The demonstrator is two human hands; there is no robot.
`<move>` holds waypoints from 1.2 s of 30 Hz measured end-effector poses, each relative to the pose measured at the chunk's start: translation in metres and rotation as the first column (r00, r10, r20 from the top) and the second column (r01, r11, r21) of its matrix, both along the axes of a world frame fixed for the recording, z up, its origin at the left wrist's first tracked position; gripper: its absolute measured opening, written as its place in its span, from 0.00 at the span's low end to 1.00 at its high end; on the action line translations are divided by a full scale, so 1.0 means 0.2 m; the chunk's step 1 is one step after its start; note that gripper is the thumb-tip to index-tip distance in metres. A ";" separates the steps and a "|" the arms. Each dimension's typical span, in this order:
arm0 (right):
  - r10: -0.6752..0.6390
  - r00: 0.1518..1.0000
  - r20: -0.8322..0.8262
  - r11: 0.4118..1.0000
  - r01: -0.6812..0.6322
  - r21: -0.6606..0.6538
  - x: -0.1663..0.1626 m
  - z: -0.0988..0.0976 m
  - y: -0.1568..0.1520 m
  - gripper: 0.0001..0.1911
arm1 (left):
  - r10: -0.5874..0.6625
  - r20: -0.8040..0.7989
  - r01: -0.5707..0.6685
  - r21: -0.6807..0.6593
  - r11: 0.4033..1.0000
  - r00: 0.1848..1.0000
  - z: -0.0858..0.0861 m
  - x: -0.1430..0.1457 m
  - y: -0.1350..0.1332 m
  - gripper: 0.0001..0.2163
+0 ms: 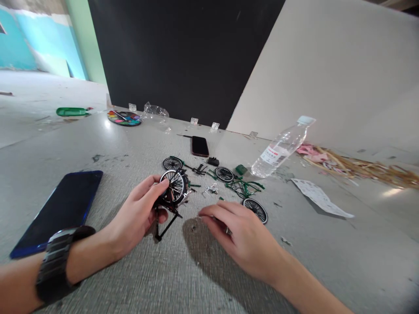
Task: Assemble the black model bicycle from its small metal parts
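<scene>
Tabletop (327, 261), grey and textured, backed by a black board and a white panel; it carried everything noted.

Blue smartphone (62, 209) lay flat, screen up, beside the left forearm, well apart from the small parts and likely parked out of their way. Plastic water bottle (278, 152) lay on its side past the parts, cap pointing away. Paper sheet (319, 197) lay flat to the right. Paint palette (124, 118) and a second phone (200, 146) sat near the far edge.

Left hand (135, 216), wristwatch (54, 266) on its wrist, was closed round a black model bicycle (176, 185). Thumb and fingers gripped beside the spoked wheel. The frame's thin struts reached down to the tabletop, which seemingly braced the piece.

Right hand (240, 237) rested palm down just right of it, fingers loosely bent. Something small glinted under them; whether it was pinched could not be told.

Green bicycle frame (244, 188) and loose wheels (255, 210) lay scattered just beyond both hands, spread flat within easy reach.
</scene>
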State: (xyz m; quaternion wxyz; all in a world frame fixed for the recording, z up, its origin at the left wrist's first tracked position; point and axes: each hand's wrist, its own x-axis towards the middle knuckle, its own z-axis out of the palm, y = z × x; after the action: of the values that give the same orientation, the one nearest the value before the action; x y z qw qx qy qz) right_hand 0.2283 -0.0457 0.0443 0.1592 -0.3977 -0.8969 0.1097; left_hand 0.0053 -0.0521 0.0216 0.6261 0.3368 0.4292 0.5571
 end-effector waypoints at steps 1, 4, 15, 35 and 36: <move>0.029 1.000 0.004 0.999 -0.029 -0.036 0.00 0.02 0.00 0.12 | -0.002 -0.006 0.002 -0.003 1.000 1.000 0.00 0.00 0.00 0.09; 0.166 0.986 0.034 0.976 -0.159 -0.150 0.00 0.08 -0.03 0.20 | 0.006 -0.023 -0.006 -0.030 1.000 1.000 0.00 0.00 0.00 0.10; 0.357 0.903 0.240 0.918 -0.387 0.090 -0.10 -0.06 -0.11 0.29 | 0.001 -0.065 -0.002 -0.010 1.000 0.998 -0.01 0.01 0.00 0.10; -0.499 0.815 0.293 0.833 0.360 0.419 0.18 0.01 0.15 0.09 | -0.026 -0.142 0.022 -0.030 0.999 0.990 -0.03 -0.01 0.00 0.12; -0.500 0.811 0.305 0.834 0.355 0.423 0.19 0.02 0.15 0.10 | -0.025 -0.142 0.020 -0.034 0.999 0.990 -0.03 -0.01 0.00 0.12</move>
State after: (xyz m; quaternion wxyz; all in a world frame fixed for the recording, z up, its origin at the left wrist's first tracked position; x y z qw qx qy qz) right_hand 0.2665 -0.0158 0.0478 0.0588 -0.5715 -0.7999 -0.1735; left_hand 0.0030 -0.0522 0.0165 0.6056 0.3703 0.4779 0.5175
